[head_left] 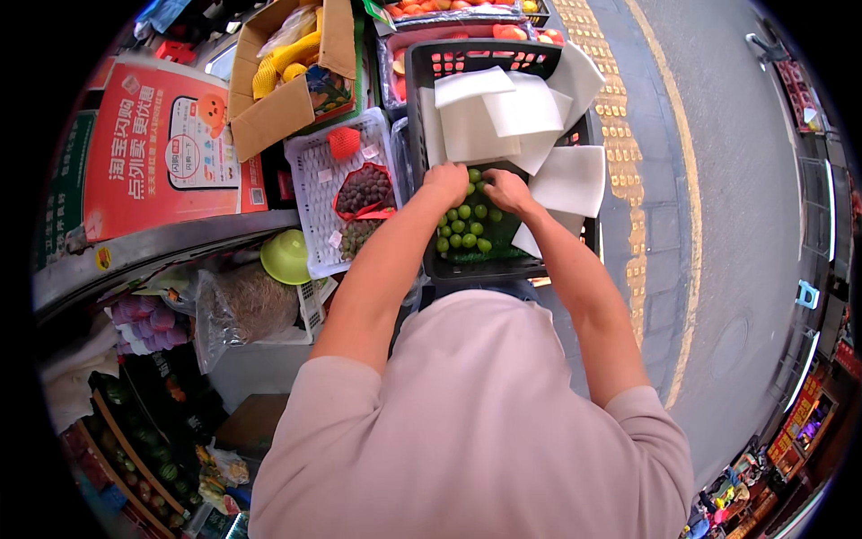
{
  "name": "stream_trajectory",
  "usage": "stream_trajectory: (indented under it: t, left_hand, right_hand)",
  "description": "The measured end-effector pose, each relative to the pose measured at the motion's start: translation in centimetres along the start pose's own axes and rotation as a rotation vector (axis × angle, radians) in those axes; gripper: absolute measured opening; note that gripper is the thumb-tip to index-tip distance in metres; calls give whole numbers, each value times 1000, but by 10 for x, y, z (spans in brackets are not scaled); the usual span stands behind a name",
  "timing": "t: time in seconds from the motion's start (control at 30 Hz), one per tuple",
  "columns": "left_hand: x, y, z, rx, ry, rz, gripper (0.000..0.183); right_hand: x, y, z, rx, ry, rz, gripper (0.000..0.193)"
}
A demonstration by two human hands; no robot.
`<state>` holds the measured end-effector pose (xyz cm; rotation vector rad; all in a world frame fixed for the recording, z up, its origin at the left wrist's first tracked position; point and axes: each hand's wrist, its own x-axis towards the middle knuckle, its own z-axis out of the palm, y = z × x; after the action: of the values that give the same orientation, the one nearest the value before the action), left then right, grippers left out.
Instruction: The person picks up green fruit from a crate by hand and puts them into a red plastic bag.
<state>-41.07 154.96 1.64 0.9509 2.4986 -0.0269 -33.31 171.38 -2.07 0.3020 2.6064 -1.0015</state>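
Pink-shirted shoulders lean over a black crate (422, 260) where the left hand (446, 181) and right hand (507, 190), fingers curled among green fruits (465, 226), seem mid-sorting, calling for gentle lifting next.

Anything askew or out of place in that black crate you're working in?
The white foam sheets lie loose and overlapping at odd angles, several hanging over the black crate rim on the right. The small green fruits sit heaped in the crate under the left hand and right hand; none spilled outside.
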Motion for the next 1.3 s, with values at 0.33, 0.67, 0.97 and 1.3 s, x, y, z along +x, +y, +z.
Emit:
stream_trajectory:
  t: [0.33, 0.67, 0.97, 1.3]
  left_hand:
    - [14, -7, 39, -314, -406, 47, 45]
    - [-29, -1, 65, -270, -452, 81, 41]
    - [-39, 37, 4, -169, -550, 17, 66]
    - [-45, 36, 36, -254, -504, -85, 67]
  right_hand:
    - [-34, 2, 5, 735, -449, 524, 48]
    - [-38, 14, 47, 916, -581, 488, 31]
    - [-50, 6, 25, 952, -463, 472, 23]
    - [-45, 12, 49, 942, -469, 537, 48]
